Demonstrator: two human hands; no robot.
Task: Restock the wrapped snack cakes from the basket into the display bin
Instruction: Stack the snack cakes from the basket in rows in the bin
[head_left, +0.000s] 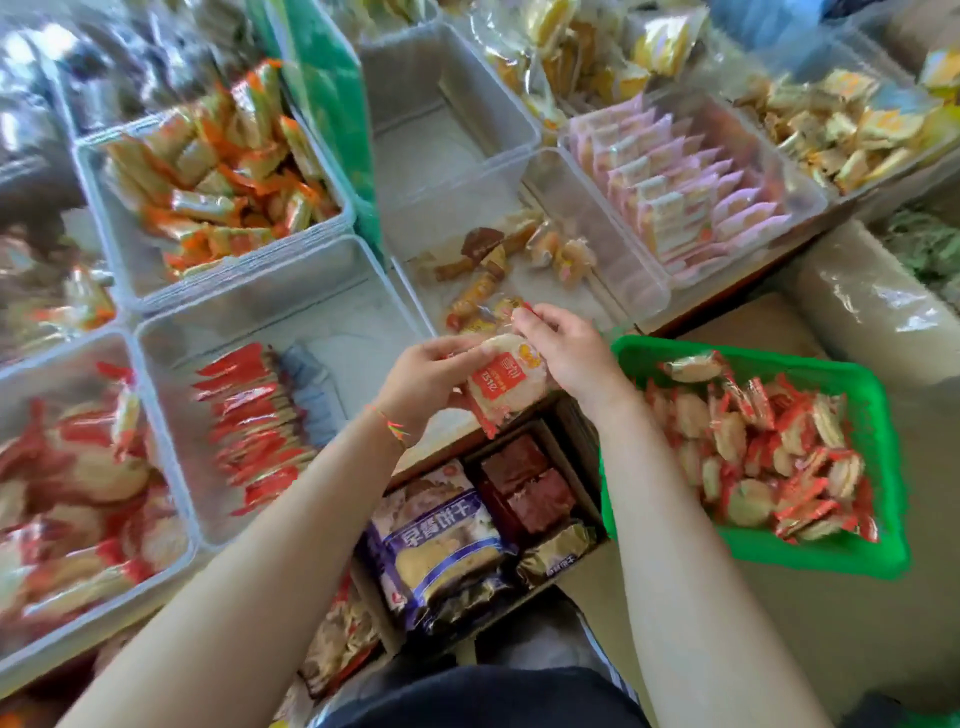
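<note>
Both hands hold a small stack of wrapped snack cakes (506, 382) in red and clear wrappers at the centre of the view. My left hand (431, 374) grips the stack from the left and my right hand (563, 345) closes over its top right. The green basket (883, 410) at the right holds several more of the same cakes. To the left, the clear display bin (363, 322) holds a row of red-wrapped cakes (254, 421) standing on edge along its left side; its right half is bare.
Clear bins surround the work area: orange-wrapped snacks (218, 171) at upper left, round cakes (78, 493) at far left, pink packets (685, 182) at upper right, loose sweets (498, 270) ahead. An open carton (498, 525) of bagged snacks sits below my hands.
</note>
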